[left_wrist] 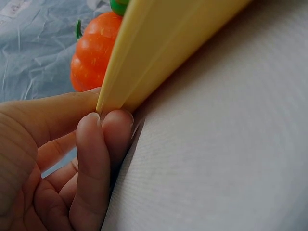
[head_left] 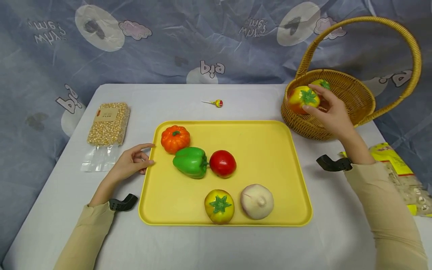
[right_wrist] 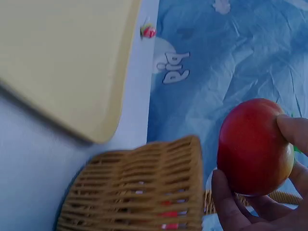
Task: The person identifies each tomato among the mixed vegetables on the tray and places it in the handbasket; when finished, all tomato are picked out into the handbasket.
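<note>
My right hand (head_left: 332,112) holds a red-and-yellow fruit (head_left: 305,98) with a green star-shaped leafy top, over the near left part of the wicker basket (head_left: 357,93). In the right wrist view, fingers and thumb grip the fruit (right_wrist: 255,147) above the basket's rim. Another yellow-green piece (head_left: 320,83) shows behind it in the basket. My left hand (head_left: 129,163) pinches the left rim of the yellow tray (head_left: 263,150). The left wrist view shows its fingertips at the tray's edge (left_wrist: 108,96), near the orange pumpkin (head_left: 175,138).
On the tray lie a green bell pepper (head_left: 190,162), a red round fruit (head_left: 222,164), a yellow fruit with green leaves (head_left: 219,213) and a garlic bulb (head_left: 256,202). A corn kernel bag (head_left: 109,125), a lollipop (head_left: 217,103) and a yellow-topped packet (head_left: 393,159) lie around it.
</note>
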### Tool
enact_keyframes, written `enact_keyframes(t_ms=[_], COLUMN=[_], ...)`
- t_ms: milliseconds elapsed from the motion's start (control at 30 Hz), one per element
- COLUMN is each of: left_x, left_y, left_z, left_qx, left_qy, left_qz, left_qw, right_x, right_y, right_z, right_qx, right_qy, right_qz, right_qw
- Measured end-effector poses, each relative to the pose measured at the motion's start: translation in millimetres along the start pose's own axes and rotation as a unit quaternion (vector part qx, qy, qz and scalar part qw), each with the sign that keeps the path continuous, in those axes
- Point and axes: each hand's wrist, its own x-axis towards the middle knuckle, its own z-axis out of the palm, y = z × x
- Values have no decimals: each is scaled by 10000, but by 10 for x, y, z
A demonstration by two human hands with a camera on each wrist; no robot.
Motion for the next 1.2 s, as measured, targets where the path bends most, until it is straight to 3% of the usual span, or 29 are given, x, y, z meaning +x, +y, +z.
enact_keyframes(t_ms=[233, 567, 833, 1067, 1200], left_x=[-14, -23, 2, 11, 20], left_y=[-52, -54, -34, -47, -56], left_z=[11, 8, 1, -17, -18], left_qx=[117, 113, -94, -89, -76], left_qy=[74, 71, -16, -26, -19], left_qz=[10, -24, 16, 5, 13], left_qw=[9999, 9999, 10000, 10000, 10000], right_x=[13, 189, 325, 461, 520], right_y=[160, 421, 524, 598, 633], right_z=[-67, -129, -156, -105, -91], right_qx=[-436, -1262, -1261, -1596, -1747], right_qy=[-39, -1130, -1093, -1035, -1091], right_qz=[450, 1227, 1290, 674, 976], right_qw=[9980, 9779, 9775, 9794, 9737])
